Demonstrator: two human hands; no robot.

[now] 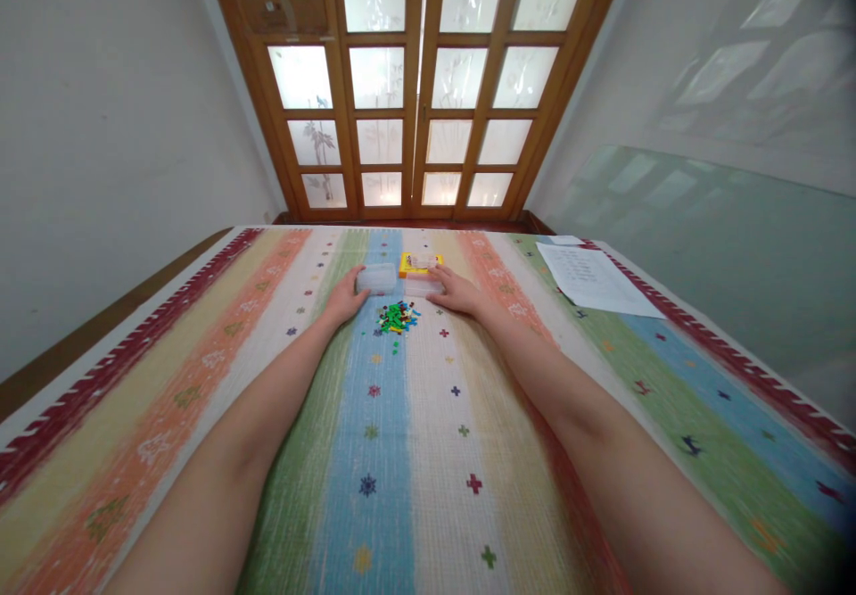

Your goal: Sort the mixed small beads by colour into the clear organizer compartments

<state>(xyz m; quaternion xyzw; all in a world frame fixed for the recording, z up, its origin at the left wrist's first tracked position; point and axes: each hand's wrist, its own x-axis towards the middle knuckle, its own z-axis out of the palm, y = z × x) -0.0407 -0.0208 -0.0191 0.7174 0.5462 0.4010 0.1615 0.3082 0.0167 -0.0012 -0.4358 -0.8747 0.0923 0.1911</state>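
My left hand [346, 298] is curled round a small clear plastic box [375, 277] on the striped tablecloth [415, 434]. My right hand [456, 293] grips a second clear plastic piece [421, 285], a box or lid, just to the right of the first. In front of both hands lies a little heap of small coloured bricks [395, 317], mostly green, with blue, red and yellow among them. Behind the clear pieces sits a small yellow box [418, 263].
A printed white sheet of paper [594, 278] lies at the table's far right, with a smaller slip [565, 240] beyond it. A wooden glazed double door [418, 86] stands behind the table. White walls close in on both sides.
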